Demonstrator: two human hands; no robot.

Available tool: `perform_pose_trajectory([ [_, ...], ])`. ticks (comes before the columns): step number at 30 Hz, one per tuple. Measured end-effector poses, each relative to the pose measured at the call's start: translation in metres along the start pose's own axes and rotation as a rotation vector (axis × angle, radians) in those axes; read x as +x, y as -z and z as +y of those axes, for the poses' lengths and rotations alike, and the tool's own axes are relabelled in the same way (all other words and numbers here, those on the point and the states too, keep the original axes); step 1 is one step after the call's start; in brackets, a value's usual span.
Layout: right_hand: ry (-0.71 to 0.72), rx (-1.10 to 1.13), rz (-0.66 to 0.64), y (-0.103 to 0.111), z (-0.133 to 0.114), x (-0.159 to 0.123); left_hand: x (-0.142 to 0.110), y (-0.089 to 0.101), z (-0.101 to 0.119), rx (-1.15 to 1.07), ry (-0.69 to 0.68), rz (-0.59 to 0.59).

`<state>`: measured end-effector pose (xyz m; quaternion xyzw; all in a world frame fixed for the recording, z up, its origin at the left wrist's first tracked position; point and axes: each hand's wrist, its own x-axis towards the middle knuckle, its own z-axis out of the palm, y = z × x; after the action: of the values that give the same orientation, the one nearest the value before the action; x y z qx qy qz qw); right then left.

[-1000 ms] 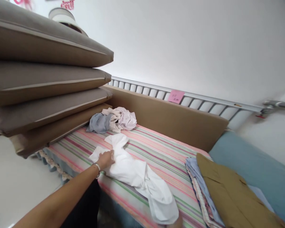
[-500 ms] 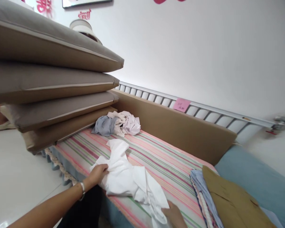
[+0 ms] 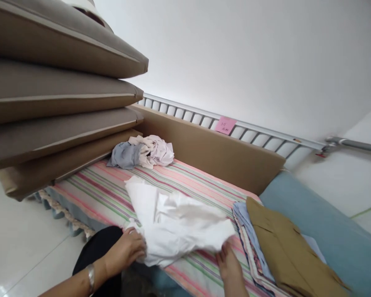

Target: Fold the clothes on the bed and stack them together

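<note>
A white garment (image 3: 179,227) lies loosely spread and wrinkled across the striped sheet (image 3: 95,177); its exact kind I cannot make out. My left hand (image 3: 131,246) has its fingers closed on the near left edge. At the opposite end, my right hand (image 3: 228,262) pinches the right corner. To the right of that hand is a stack of folded clothes (image 3: 247,243), topped by an olive-brown garment (image 3: 287,247) with pocket flaps. Beyond the white garment sits a crumpled heap of grey, cream and pale pink clothes (image 3: 142,152).
Thick brown cushions (image 3: 58,93) are piled high at the left, overhanging the bed. A brown panel (image 3: 210,142) stands along the back, before a white radiator (image 3: 188,116) bearing a pink note (image 3: 225,124). Blue padding (image 3: 321,214) borders the right side.
Both hands have kept hold of the white garment while its right end rose and spread outward, away from the bed's near edge. The view has shifted rightward and down.
</note>
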<state>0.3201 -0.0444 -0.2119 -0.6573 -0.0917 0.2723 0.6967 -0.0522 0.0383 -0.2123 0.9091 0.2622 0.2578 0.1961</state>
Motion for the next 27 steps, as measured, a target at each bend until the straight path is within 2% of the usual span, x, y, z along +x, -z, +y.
perform_pose_trajectory([
  [2, -0.087, 0.054, -0.035, 0.021, 0.025, -0.010, -0.012, -0.014, -0.006, -0.097, 0.105, -0.039],
  [5, -0.194, 0.166, -0.079, 0.039, 0.041, -0.020, -0.012, -0.019, -0.020, -0.224, 0.302, 0.052],
  [9, -0.247, 0.225, -0.121, 0.037, 0.033, -0.035, -0.004, -0.019, -0.031, -0.311, 0.422, 0.200],
  [12, -0.308, 0.258, -0.157, 0.028, 0.022, -0.049, -0.006, -0.022, -0.038, -0.274, 0.486, 0.443],
  [14, -0.335, 0.258, -0.179, 0.024, 0.018, -0.057, -0.008, -0.024, -0.042, -0.221, 0.488, 0.544],
  [16, -0.333, 0.243, -0.191, 0.024, 0.018, -0.061, -0.008, -0.025, -0.043, -0.175, 0.455, 0.511],
  [22, -0.278, 0.169, -0.229, 0.034, 0.033, -0.055, -0.003, -0.024, -0.034, 0.007, 0.419, 0.181],
  [27, -0.256, 0.167, -0.225, 0.033, 0.032, -0.055, -0.002, -0.025, -0.027, 0.128, 0.400, 0.120],
])
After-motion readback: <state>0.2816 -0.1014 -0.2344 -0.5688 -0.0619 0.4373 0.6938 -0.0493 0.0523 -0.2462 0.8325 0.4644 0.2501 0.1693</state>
